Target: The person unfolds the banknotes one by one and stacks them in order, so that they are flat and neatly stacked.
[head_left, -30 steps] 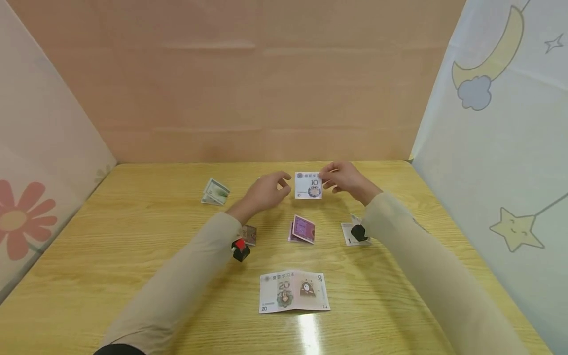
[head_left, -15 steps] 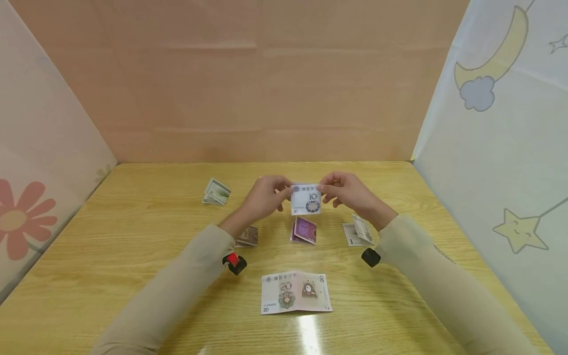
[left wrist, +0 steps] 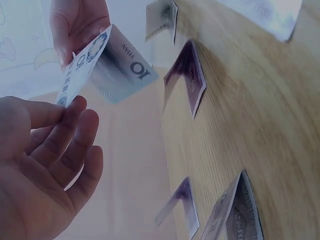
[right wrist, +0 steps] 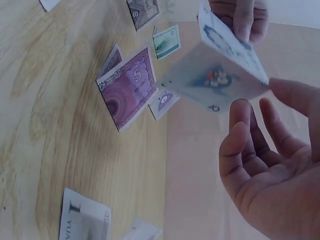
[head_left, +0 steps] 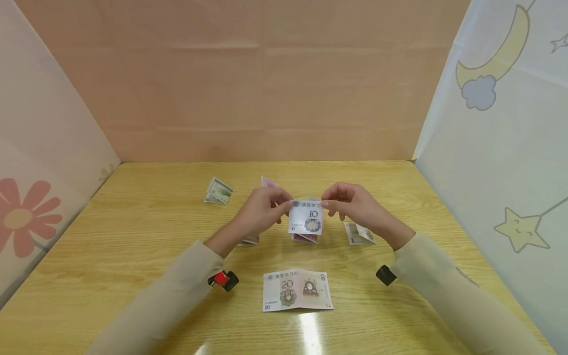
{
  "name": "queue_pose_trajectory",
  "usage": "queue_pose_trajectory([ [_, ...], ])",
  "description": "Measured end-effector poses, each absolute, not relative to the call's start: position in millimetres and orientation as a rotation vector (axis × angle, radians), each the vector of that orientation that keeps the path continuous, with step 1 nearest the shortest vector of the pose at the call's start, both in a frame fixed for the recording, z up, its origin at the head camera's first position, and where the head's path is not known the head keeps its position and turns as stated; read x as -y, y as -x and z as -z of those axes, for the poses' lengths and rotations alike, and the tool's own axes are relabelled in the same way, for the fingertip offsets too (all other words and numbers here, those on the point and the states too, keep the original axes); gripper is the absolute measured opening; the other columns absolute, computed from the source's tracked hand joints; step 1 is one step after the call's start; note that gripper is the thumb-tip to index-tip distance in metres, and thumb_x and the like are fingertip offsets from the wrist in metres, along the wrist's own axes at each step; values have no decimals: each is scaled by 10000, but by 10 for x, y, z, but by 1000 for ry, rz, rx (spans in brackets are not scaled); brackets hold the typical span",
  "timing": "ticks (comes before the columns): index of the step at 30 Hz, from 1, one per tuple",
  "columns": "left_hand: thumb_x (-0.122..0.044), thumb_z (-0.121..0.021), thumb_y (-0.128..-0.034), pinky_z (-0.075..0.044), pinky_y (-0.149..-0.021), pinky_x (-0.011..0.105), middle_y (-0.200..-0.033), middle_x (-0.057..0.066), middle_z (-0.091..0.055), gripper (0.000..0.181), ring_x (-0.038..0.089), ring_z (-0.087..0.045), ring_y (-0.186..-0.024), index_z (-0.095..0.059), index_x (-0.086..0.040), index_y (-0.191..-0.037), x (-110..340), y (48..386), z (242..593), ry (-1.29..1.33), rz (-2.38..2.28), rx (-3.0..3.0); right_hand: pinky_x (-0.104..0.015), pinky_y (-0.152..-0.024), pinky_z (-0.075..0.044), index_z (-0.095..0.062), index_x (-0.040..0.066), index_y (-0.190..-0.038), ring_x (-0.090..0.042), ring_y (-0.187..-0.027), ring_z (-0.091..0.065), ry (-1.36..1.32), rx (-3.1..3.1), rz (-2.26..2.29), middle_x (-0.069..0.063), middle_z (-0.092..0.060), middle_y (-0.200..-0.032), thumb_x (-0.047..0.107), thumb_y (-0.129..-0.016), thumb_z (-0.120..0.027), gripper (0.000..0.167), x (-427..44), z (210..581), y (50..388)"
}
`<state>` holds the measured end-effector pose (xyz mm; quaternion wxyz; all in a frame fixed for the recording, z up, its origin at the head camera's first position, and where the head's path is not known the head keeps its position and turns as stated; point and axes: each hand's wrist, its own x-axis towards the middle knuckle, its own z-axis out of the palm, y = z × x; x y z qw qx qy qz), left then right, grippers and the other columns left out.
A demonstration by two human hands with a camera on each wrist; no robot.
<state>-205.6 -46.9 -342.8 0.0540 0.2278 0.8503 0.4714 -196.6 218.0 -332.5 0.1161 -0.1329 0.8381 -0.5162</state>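
"Table first. What is above it?"

"Left hand: thumb and forefinger pinch the upper left corner of the ten note, other fingers loosely bent. Right hand: similar pinch, upper right corner."

"Twenty note?"

"One, lying at the front. Long axis left to right, crease raised mid-length. Reads 20, with 学习 in the heading."

"And the ten?"

"One, in the air between both hands. Folded double, printed face toward the head view, figures upright; crease runs up and down at the right side. Visible panel nearly square. Reads 10; other half, 10 YUAN."

"Remaining notes, count?"

"Five, folded, on the table. Purple note, marked 5. White note, marked 1. Green note, marked 2. Brown note, partly hidden by the left hand. Lilac note, behind that hand, print too small to read."
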Motion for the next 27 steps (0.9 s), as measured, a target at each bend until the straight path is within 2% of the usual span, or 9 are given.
queue_pose_trajectory([
  [6, -121, -672, -980, -535, -554, 322, -856, 53, -703, 89, 233, -637, -637, -739, -74, -1014, 545, 1962, 3409, -700, -1432, -2582, -325, -649, -525, -682, 109, -1175, -277, -856, -636, 457, -2460, 1526, -104, -682, -1081, 287, -1003, -647, 250, -2187, 3254, 1942],
  [11, -112, -666, -982, -554, -596, 336, -868, 60, -699, 90, 206, -632, -657, -737, -75, -1025, 605, 1890, 3402, -667, -1457, -2536, -330, -631, -511, -715, 94, -1169, -269, -848, -624, 603, -2423, 1494, -109, -698, -1145, 254, -1030, -602, 240, -2097, 3228, 1976],
  [15, -116, -664, -984, -534, -558, 321, -851, 48, -699, 98, 206, -640, -649, -734, -69, -1033, 655, 1847, 3418, -664, -1498, -2503, -320, -608, -493, -736, 67, -1123, -254, -815, -607, 667, -2374, 1473, -94, -720, -1059, 229, -1036, -590, 235, -2009, 3252, 2003],
  [20, -116, -656, -987, -506, -502, 338, -846, 100, -697, 110, 250, -641, -653, -734, -58, -1041, 750, 1800, 3465, -608, -1553, -2469, -291, -573, -477, -741, 75, -1098, -251, -785, -610, 635, -2371, 1438, -67, -721, -990, 254, -1037, -588, 244, -1992, 3287, 2009],
  [25, -105, -656, -985, -550, -559, 423, -836, 122, -691, 102, 357, -632, -686, -739, -57, -1019, 843, 1755, 3492, -533, -1586, -2466, -278, -504, -423, -729, 116, -1113, -243, -672, -572, 597, -2379, 1402, -108, -678, -902, 299, -1019, -618, 234, -2069, 3294, 2007],
  [27, -101, -659, -983, -563, -599, 456, -844, 128, -692, 102, 343, -628, -684, -741, -54, -1022, 866, 1739, 3494, -507, -1591, -2465, -274, -482, -402, -728, 126, -1110, -241, -632, -550, 596, -2378, 1381, -120, -663, -901, 285, -1001, -650, 208, -2107, 3300, 2002],
])
